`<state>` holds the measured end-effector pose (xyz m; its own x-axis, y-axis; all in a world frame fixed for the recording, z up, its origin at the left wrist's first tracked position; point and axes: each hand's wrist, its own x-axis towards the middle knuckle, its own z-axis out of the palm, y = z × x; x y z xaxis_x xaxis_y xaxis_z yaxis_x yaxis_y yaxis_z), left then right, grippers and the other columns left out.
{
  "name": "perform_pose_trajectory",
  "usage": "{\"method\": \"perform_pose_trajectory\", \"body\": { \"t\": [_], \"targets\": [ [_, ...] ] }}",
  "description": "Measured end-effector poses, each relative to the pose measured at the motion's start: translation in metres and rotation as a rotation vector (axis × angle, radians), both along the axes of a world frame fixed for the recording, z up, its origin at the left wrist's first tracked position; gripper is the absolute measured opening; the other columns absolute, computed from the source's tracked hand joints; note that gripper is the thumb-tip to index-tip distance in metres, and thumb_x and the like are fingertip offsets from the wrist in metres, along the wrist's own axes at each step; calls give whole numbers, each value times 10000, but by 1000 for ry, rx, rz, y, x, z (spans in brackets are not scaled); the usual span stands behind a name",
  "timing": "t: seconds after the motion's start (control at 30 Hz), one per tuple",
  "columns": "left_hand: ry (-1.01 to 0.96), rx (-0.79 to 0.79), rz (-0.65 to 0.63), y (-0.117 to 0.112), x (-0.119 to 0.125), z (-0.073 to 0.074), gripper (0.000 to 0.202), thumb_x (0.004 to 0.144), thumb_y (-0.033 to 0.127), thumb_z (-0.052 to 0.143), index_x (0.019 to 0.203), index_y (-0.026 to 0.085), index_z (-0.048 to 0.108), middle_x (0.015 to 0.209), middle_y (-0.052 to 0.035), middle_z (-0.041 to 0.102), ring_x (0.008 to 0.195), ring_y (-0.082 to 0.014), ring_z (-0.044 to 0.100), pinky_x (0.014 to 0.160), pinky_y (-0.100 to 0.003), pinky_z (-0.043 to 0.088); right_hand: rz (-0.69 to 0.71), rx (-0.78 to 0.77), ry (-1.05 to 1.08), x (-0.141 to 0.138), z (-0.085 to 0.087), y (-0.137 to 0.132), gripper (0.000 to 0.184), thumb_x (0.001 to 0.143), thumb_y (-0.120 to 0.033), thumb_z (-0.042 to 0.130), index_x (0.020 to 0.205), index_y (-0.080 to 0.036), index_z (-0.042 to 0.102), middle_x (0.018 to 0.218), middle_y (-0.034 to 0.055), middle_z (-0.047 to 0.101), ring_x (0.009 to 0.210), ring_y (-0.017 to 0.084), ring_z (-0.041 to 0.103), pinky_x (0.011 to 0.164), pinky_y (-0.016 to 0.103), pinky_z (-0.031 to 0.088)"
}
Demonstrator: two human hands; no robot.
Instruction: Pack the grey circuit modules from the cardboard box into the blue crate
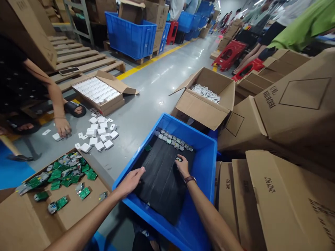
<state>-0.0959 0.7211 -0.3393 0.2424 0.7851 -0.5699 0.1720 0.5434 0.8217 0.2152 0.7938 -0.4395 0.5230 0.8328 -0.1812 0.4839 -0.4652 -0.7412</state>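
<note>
A blue plastic bin [206,164] sits in front of me with a black mat [161,174] lying in it. A row of several small grey parts [174,138] lines the mat's far edge, and one green board [148,147] lies near its left corner. My left hand [131,181] rests on the mat's left edge, fingers curled over it. My right hand [182,165], a watch on its wrist, is pinched on one small grey part [178,159] on the mat.
A low cardboard box [75,209] with green circuit boards [62,172] lies at my left. White adapters [98,134] are scattered on the floor, where another person's hand [62,126] reaches down. Open boxes [206,101] and stacked cartons [288,115] stand to the right and behind.
</note>
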Motion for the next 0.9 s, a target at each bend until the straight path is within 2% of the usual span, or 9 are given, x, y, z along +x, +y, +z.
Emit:
{"method": "perform_pose_trajectory", "body": {
  "t": [0.1,0.17,0.27,0.37,0.53,0.7,0.9],
  "targets": [
    [19,6,-60,1,-1,2,689,873,758,451,1101,162,710,1245,-100,685,1214,-305,570,891,-333,526,-4,-77,-141,26,-5,6,507,708,-216,546,1182,-155,715,1153,120,719,1089,273,653,993,382,466],
    [29,2,-84,1,-1,0,689,857,769,466,1091,166,701,1217,-93,683,1172,-297,582,865,-326,521,-16,-70,-180,37,-9,11,527,733,-193,515,1226,-139,696,1191,131,708,1106,267,647,995,362,465],
    [16,-19,-102,1,-2,-5,718,834,775,505,1185,170,667,1209,-101,670,1134,-292,596,853,-332,514,-45,-56,-195,49,-15,19,554,765,-187,493,1287,-79,649,1224,169,687,1093,262,643,953,332,487],
    [-19,-42,-112,0,-3,-10,739,824,775,527,1255,184,637,1183,-102,677,1140,-288,598,869,-337,509,-81,-61,-226,57,-20,25,560,758,-167,501,1287,-35,631,1256,203,664,1158,288,605,1000,350,459],
    [-4,-56,-157,0,-4,-11,713,813,789,530,1129,168,681,1145,-99,674,1104,-278,596,881,-340,508,-108,-72,-274,60,-28,28,532,767,-176,551,1275,-34,627,1294,235,636,1260,327,531,1090,375,381],
    [17,-40,-179,0,-3,-10,669,805,799,523,941,166,692,1080,-85,664,1057,-268,586,849,-325,508,-131,-73,-279,57,-32,39,531,816,-249,566,1293,-18,603,1261,257,650,1237,343,540,1059,388,408],
    [12,-39,-159,-1,-2,-5,697,780,808,552,1035,175,694,1025,-73,660,1010,-252,588,836,-321,507,-128,-46,-274,54,-26,46,513,843,-258,530,1291,-20,606,1213,237,676,1118,313,616,968,361,468]
  ]
}}
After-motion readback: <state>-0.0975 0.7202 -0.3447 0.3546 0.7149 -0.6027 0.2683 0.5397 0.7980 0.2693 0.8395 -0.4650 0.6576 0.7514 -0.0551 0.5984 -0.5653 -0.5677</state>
